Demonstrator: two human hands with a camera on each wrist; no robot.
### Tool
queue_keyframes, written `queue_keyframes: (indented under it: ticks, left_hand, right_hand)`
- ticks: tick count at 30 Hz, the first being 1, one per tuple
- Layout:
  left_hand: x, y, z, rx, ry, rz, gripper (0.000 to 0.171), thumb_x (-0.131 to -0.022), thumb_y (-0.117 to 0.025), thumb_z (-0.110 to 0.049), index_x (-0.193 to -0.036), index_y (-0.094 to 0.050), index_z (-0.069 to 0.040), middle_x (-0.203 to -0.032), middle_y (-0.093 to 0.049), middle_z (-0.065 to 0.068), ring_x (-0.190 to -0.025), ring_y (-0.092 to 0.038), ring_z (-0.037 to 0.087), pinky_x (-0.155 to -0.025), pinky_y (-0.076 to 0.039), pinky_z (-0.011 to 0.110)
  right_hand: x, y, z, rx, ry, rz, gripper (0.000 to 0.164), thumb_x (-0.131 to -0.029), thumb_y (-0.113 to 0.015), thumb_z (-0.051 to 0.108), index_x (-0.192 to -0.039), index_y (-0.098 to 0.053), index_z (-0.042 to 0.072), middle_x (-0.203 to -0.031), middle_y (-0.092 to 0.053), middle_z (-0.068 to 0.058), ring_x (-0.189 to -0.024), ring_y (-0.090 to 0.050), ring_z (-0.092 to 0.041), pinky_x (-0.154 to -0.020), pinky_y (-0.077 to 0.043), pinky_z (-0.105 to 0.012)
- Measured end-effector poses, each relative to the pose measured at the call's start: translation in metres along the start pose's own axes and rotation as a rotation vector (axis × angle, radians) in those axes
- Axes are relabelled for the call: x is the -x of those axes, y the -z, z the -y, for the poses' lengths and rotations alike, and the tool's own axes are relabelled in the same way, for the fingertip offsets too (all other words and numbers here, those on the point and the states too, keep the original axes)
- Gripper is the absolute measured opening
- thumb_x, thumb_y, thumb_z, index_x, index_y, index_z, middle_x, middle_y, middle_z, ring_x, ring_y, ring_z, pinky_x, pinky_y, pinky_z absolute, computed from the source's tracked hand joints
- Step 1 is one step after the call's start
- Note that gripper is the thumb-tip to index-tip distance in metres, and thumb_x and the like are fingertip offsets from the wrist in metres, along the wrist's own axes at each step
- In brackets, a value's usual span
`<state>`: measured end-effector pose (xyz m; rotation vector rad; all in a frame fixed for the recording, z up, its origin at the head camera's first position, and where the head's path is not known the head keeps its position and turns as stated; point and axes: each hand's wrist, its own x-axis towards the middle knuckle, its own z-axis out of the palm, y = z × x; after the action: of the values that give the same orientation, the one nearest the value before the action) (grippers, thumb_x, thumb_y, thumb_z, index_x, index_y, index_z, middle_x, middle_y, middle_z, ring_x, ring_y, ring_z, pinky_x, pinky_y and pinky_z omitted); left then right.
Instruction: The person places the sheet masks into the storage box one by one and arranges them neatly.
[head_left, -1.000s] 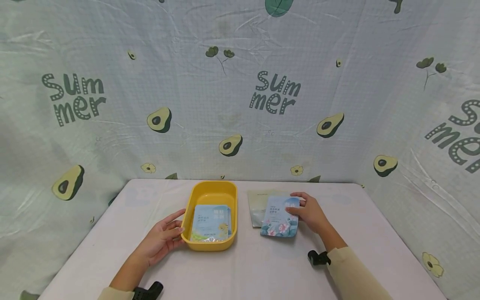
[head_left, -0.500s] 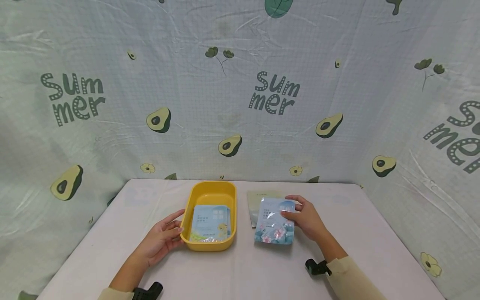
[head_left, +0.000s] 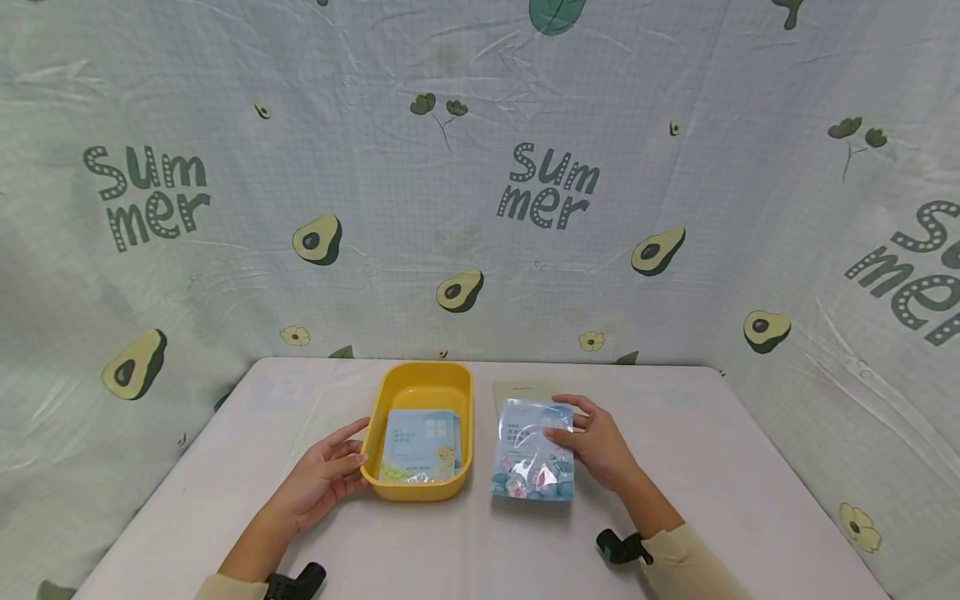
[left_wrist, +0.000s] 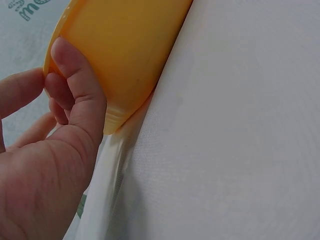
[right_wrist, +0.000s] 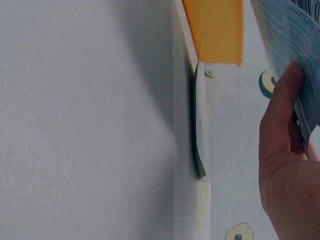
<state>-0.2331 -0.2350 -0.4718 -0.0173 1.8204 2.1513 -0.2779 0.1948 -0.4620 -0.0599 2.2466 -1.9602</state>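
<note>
In the head view my left hand [head_left: 322,483] holds the left rim of a yellow plastic tray [head_left: 465,433]. Its fingers lie against the outer wall of the tray [left_wrist: 120,45] in the left wrist view. A light-blue packet [head_left: 416,446], lying over another blue one, sits in the tray's near part. Right of the tray, my right hand [head_left: 596,446] pinches a blue, flower-printed sheet mask packet [head_left: 532,467] by its right edge, above the table. The right wrist view shows the printed back of this packet [right_wrist: 295,50]. A pale green packet [head_left: 525,389] lies partly hidden behind it.
A white cloth covers the table [head_left: 637,383]. Behind and beside it hangs a pale curtain [head_left: 465,208] printed with avocados and lettering. Black wrist cameras sit on both wrists.
My right hand has moved left and nearer with the flower-printed packet, which now hides more of the pale green packet. The left hand and the tray have stayed in place.
</note>
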Motion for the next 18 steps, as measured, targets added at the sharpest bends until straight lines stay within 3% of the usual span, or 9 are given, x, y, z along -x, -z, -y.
queue_keyframes:
  ticks: [18]
  left_hand:
    - [0.0, 0.0, -0.003, -0.002, -0.002, 0.005, 0.074, -0.102, -0.059, -0.007, -0.165, -0.02, -0.014, -0.117, -0.054, 0.004, -0.095, -0.065, 0.017, -0.085, -0.06, 0.026]
  right_hand:
    - [-0.008, -0.037, 0.007, -0.059, 0.036, 0.059, 0.067, -0.088, -0.08, 0.015, -0.148, -0.049, 0.013, -0.132, -0.068, -0.017, -0.099, -0.074, -0.025, -0.084, -0.063, -0.036]
